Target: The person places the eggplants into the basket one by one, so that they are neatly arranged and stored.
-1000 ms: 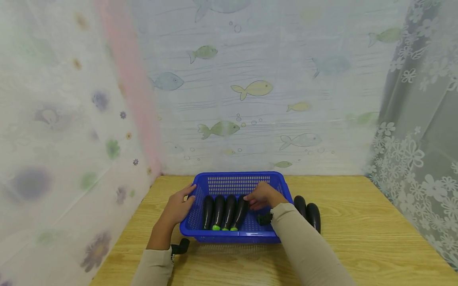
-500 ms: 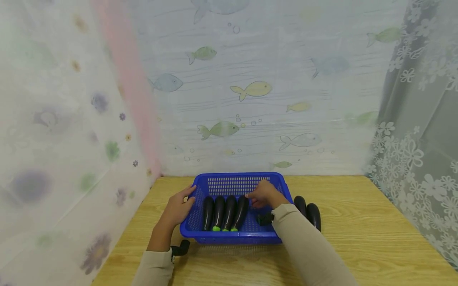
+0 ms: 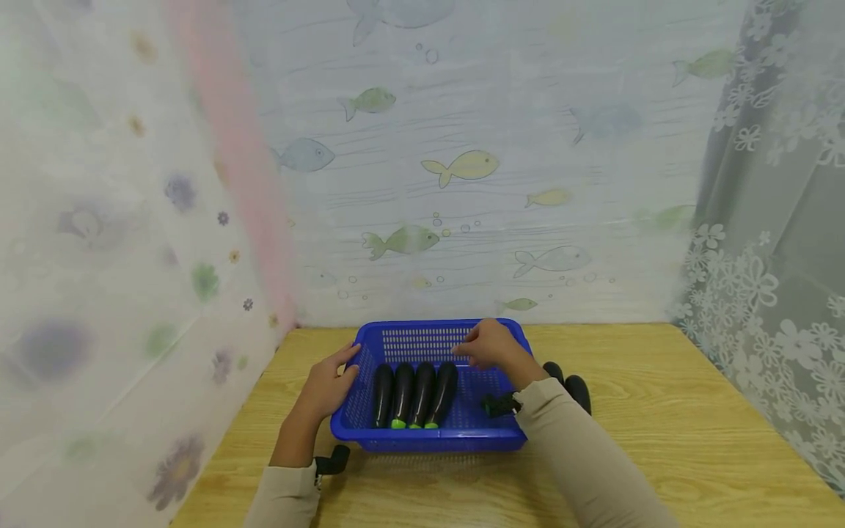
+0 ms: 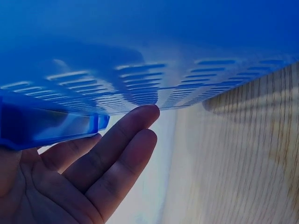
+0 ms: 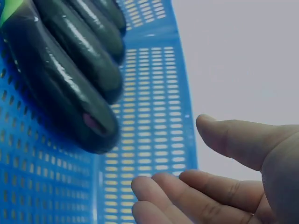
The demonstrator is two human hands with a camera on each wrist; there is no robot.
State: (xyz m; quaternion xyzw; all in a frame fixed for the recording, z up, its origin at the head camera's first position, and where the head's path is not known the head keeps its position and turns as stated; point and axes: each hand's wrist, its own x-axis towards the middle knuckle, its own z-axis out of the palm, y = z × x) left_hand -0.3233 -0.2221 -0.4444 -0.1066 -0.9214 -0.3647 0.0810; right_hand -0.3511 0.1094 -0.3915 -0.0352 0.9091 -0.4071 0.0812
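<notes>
A blue plastic basket [image 3: 439, 434] holds several dark, glossy eggplants [image 3: 424, 396] side by side, with green ends toward me. My left hand [image 3: 330, 385] holds the basket's left rim; the left wrist view has the rim between thumb and fingers [image 4: 121, 175], which lie along the outer wall. Above the basket's right part is my right hand [image 3: 491, 346], holding nothing. In the right wrist view its thumb [image 5: 233, 137] and fingers are apart, clear of the nearest eggplant [image 5: 65, 88]. Two more eggplants [image 3: 578, 394] lie on the table outside the basket, partly hidden by my right arm.
The wood-grain table [image 3: 660, 411] extends to both sides of the basket and in front of it. A fish-patterned curtain [image 3: 462, 220] hangs behind the table, with floral sheets at left and right. A dark wrist device [image 3: 333, 460] shows beside the left cuff.
My right hand has let go of the rightmost eggplant in the basket and risen up and away to the right. The left hand stays at the rim.
</notes>
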